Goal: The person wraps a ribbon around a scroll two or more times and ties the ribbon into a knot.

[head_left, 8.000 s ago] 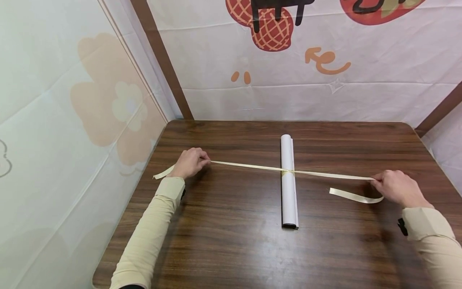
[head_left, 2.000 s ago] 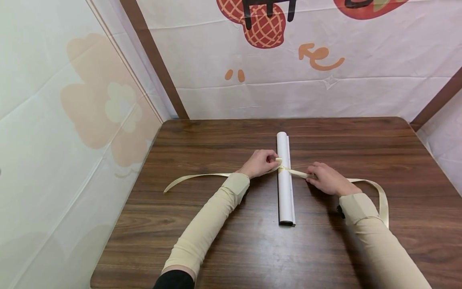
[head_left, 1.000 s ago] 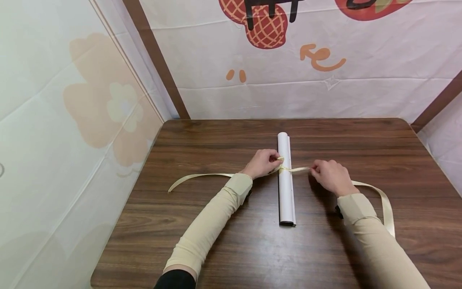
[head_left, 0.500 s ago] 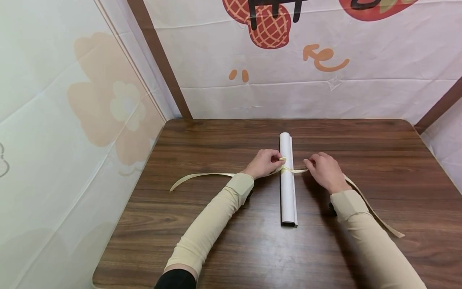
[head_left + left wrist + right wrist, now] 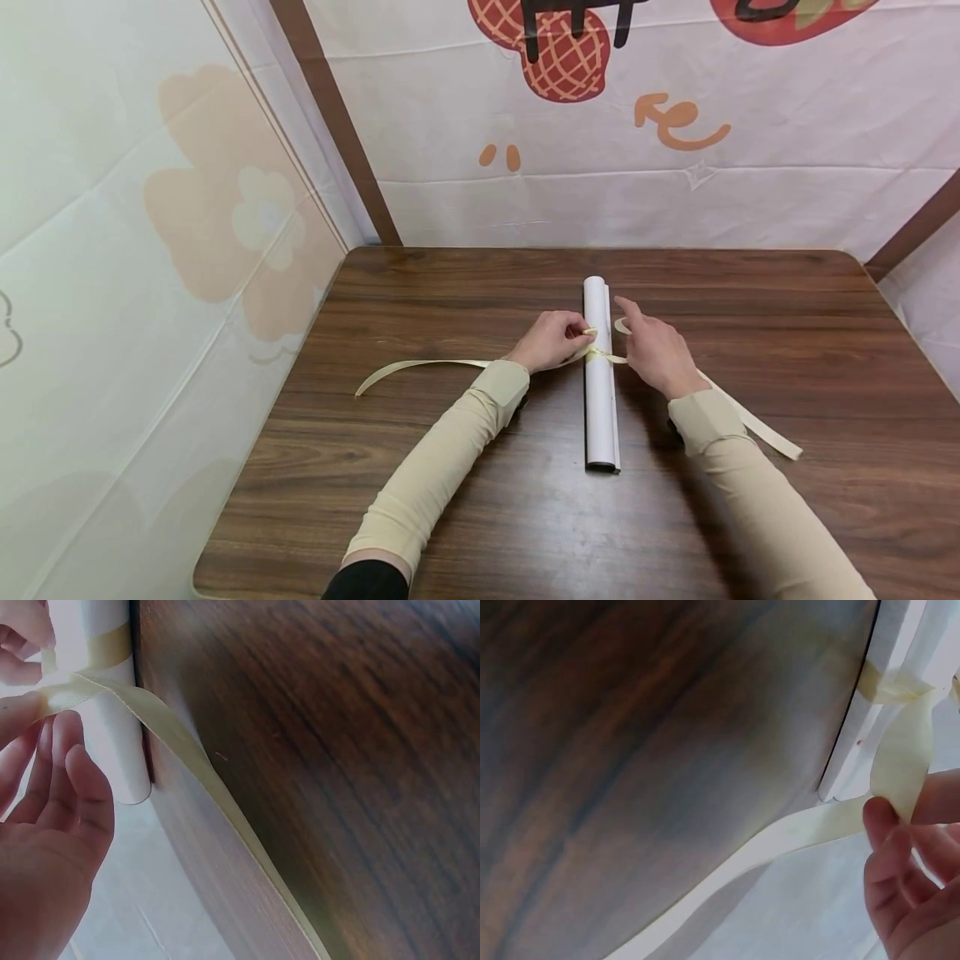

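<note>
A white rolled sheet (image 5: 600, 408) lies lengthwise on the table, bound round its middle by a cream ribbon (image 5: 109, 646). My left hand (image 5: 551, 342), left of the roll, pinches a small loop of that ribbon between thumb and fingertips. From there one ribbon tail (image 5: 408, 364) runs leftward across the table. Just right of the roll, my right hand (image 5: 660, 357) has its index finger extended. In the right wrist view its fingers (image 5: 889, 859) grip the other ribbon length (image 5: 904, 754), which twists down from the knot; its tail (image 5: 757, 425) trails past the wrist.
The dark wood-grain table (image 5: 420, 508) has rounded corners. A printed white cloth (image 5: 450, 83) hangs behind its back edge, and another cloth panel (image 5: 90, 333) borders the left side.
From a wide stretch, both hands came in to the roll, the left then forming and keeping a loop. Lately the right hand moved closer to the roll, its index finger straightening; the right tail shifted.
</note>
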{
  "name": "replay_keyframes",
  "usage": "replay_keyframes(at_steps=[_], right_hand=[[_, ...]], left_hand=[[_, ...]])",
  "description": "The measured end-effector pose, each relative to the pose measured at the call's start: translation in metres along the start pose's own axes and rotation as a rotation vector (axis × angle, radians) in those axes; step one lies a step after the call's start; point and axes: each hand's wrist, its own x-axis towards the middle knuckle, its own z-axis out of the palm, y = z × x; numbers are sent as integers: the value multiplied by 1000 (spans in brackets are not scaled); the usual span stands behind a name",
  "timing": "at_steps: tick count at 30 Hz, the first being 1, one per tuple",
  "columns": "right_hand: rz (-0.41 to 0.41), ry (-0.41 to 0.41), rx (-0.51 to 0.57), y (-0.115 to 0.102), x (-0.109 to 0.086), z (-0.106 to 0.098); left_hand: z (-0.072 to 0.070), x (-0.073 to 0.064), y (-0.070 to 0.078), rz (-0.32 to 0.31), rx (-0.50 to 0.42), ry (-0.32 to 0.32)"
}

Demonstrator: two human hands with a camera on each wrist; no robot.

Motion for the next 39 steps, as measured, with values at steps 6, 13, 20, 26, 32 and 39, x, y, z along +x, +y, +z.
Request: replay_keyframes(at_steps=[6,13,20,26,32,39], right_hand=[[-119,14,10,-8,3,2],[-247,22,88,-15,5,5],[-221,-37,169,-17,6,7],[-202,-79,273,-18,6,9],[-193,-81,323,-16,6,11],[-156,-89,335,-16,6,10]], left_hand=[[-1,-1,1,21,0,9],[-1,-1,1,62,70,55],[0,-1,0,83,43,71],[0,-3,2,76,0,76],[0,-2,0,91,21,62],[2,-3,-5,93,133,32]])
